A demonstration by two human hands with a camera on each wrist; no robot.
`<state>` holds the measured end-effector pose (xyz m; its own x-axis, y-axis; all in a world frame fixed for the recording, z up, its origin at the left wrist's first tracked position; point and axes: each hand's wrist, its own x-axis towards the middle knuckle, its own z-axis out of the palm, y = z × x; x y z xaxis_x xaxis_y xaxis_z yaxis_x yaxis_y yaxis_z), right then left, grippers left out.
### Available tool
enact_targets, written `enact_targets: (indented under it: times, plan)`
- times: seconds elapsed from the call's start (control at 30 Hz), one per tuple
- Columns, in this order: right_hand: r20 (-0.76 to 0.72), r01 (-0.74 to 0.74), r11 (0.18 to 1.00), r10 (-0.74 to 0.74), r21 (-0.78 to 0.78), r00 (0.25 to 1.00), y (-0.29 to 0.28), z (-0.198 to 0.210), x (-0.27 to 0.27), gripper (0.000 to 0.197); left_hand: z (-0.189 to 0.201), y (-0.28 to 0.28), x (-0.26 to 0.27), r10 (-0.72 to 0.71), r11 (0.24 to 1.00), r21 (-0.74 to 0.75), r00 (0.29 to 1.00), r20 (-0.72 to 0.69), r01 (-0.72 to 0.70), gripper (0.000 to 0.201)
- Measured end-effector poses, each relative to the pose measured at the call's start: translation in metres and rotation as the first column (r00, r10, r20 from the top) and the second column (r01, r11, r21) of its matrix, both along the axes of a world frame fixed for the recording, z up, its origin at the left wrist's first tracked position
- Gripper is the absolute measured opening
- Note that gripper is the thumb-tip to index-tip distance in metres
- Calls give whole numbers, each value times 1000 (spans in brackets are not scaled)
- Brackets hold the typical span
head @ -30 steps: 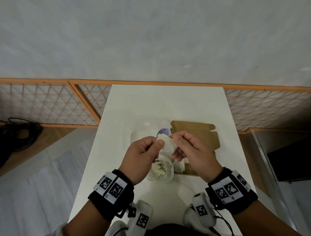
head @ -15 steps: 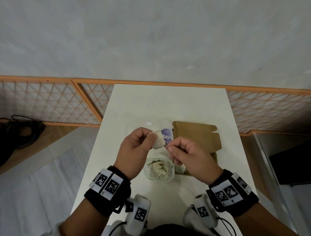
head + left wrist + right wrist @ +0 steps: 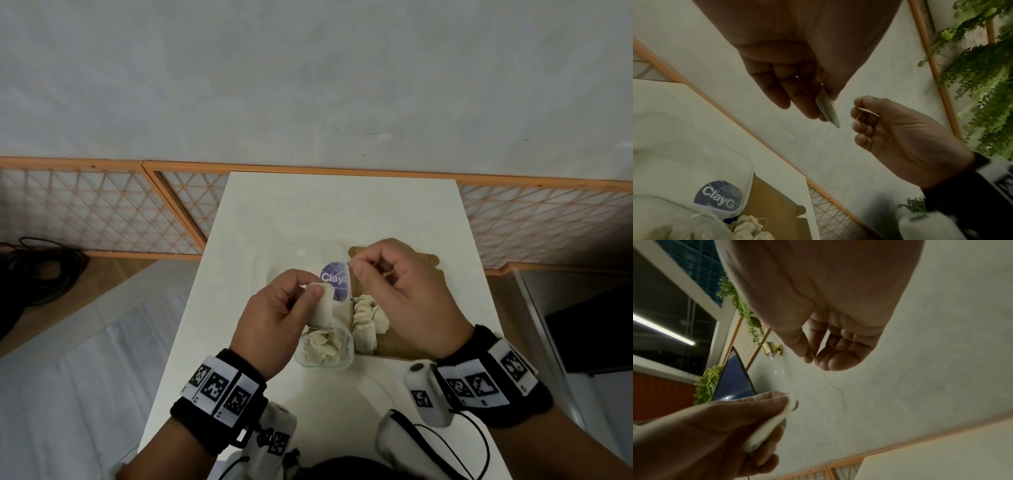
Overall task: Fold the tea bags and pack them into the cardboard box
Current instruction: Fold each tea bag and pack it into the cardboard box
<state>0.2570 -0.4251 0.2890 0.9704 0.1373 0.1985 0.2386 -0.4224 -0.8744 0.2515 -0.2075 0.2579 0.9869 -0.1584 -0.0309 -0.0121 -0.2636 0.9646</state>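
Note:
My left hand (image 3: 308, 301) pinches a folded white tea bag (image 3: 323, 310) between thumb and fingers, above a clear plastic tub (image 3: 346, 356) of loose tea bags. The same bag shows edge-on as tea bag (image 3: 827, 108) and tea bag (image 3: 768, 423). My right hand (image 3: 356, 269) is raised to its right and pinches the bag's thin string (image 3: 830, 379), drawn away from the bag. Behind and right lies the open cardboard box (image 3: 394, 346), holding several folded tea bags (image 3: 368, 318).
The tub's clear lid (image 3: 334, 281) with a round purple label leans between tub and box. The white table (image 3: 342, 212) ends at a grey wall with an orange lattice rail (image 3: 102, 212). Black cables (image 3: 41, 267) lie on the floor, left.
The hands have parted: my right hand rose up and to the right, drawing the string out, while the left hand kept the folded bag. The packed bags in the box have come into view.

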Motion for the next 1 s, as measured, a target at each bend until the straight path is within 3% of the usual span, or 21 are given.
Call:
enact_targets:
  times: [0.2,0.4,0.57,0.73,0.9,1.0]
  plan:
    - [2,27,996,-27,-87,1000,6,-5,31,7,4,-3,-3,-78,995,-53,996,35,80,9]
    - [-133,-108,992,98,-72,986,15,-21,43,9,9,1,2,-18,1000,17,995,93,16,4]
    - [-211,-220,974,207,-43,955,20,-37,36,8,13,4,7,8,996,-94,998,59,-2,5]
    - [-266,-264,963,241,-54,933,29,-58,32,25,15,6,7,20,983,-181,1000,8,-18,4]
    - [-355,-238,956,166,-170,920,28,-90,21,12,11,16,6,78,980,-184,997,0,-77,4]
    - [-426,-289,905,138,-312,894,30,-118,11,17,2,27,3,109,977,-176,993,-51,-117,6]
